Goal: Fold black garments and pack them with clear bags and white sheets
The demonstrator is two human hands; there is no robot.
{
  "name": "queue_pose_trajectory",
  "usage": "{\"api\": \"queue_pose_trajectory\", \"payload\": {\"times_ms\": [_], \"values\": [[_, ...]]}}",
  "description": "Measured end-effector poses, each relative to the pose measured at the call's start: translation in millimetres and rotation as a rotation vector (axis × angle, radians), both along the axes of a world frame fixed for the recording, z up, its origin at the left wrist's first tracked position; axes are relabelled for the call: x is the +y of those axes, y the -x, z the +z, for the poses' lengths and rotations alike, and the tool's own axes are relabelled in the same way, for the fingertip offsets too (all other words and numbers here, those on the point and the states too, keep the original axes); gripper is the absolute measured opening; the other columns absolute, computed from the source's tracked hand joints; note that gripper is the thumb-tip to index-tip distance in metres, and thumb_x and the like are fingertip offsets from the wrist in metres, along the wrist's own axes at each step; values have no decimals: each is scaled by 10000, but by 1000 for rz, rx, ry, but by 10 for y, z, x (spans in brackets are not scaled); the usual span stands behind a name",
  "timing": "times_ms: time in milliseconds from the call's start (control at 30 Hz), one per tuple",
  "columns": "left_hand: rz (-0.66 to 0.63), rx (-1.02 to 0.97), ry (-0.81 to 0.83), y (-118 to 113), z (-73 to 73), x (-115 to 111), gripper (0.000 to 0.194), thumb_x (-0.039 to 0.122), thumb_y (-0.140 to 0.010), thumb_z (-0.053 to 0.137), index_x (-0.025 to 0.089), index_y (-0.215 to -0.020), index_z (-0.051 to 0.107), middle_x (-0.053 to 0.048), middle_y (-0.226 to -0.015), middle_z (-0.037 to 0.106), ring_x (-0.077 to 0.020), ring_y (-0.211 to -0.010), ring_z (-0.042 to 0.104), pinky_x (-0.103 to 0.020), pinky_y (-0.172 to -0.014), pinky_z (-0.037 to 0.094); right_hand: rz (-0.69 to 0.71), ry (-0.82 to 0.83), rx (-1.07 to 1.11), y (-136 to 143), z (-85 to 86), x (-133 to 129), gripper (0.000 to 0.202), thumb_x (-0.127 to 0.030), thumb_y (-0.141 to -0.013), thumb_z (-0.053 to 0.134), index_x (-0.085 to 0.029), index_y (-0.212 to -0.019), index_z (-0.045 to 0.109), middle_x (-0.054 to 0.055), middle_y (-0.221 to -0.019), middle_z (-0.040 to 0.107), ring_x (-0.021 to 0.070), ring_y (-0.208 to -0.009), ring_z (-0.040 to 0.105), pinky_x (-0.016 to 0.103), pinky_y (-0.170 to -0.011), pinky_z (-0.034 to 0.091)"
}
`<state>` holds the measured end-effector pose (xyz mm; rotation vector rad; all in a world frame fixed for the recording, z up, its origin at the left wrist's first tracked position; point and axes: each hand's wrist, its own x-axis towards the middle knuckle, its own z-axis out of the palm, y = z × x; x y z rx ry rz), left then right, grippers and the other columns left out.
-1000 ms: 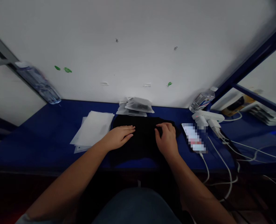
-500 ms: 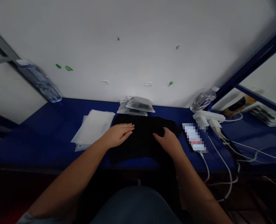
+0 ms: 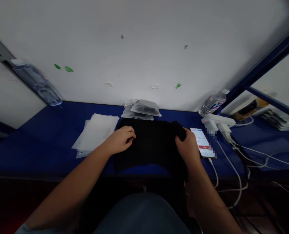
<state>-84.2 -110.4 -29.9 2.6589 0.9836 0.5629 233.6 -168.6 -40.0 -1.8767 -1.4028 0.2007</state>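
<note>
The left hand (image 3: pixel 122 139) has curled fingers on the black cloth (image 3: pixel 151 143); the right hand (image 3: pixel 188 146) seems to pinch its right edge.

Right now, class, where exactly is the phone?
In the head view, the phone lies on the right side of the blue table, just beyond the right hand and in front of the white power strip.

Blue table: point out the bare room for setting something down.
The widest bare patch lies left of the white sheets, in front of the large bottle. A narrower strip lies behind the black cloth, between the plastic bags and the small bottle. It is crowded on the right, around the phone and power strip.
</note>
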Motion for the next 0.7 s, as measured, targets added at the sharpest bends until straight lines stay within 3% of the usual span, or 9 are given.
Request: {"api": "queue_pose_trajectory", "payload": {"times_ms": [200,333,467,567,700], "values": [[27,36,51,-35,-77,11,310,268,-970,531,188,-1224,689,-98,-1254,666,-242,-1121,656,-399,-980,550,15,-97,-123,421,225,-25,473,-263,-880,540,-165,-1342,560,187,-1223,556,333,-1062,611,505,-940,509],[41,52,17,-56,-93,14,306,249,-976,520,170,-1208,703,-111,-1216,674,-250,-1114,659,-405,-989,546,191,-174,-303,799,307,9,440,-158,-893,509,-196,-1323,593,162,-1141,568,309,-1007,592,499,-920,509],[53,64,2,-57,-75,25,261,242,-946,578,171,-1152,721,-119,-1197,681,-266,-1109,657,-420,-984,542,331,-92,-471,1193,293,28,420,-116,-901,544,-165,-1313,612,170,-1154,579,291,-991,567,466,-904,509],[68,93,9,-41,-78,51,196,226,-920,612,164,-1057,737,-124,-1138,698,-279,-1071,666,-428,-951,548,456,-25,-532,1376,236,16,402,-140,-925,551,-138,-1322,616,182,-1150,586,295,-1008,558,455,-897,510],[95,153,-1,-24,-99,80,140,159,-859,642,146,-964,735,-130,-1076,712,-292,-1051,671,-426,-932,552,664,21,-495,1373,215,12,358,-283,-951,577,-126,-1262,659,143,-1059,625,277,-980,579,441,-900,519]]}}
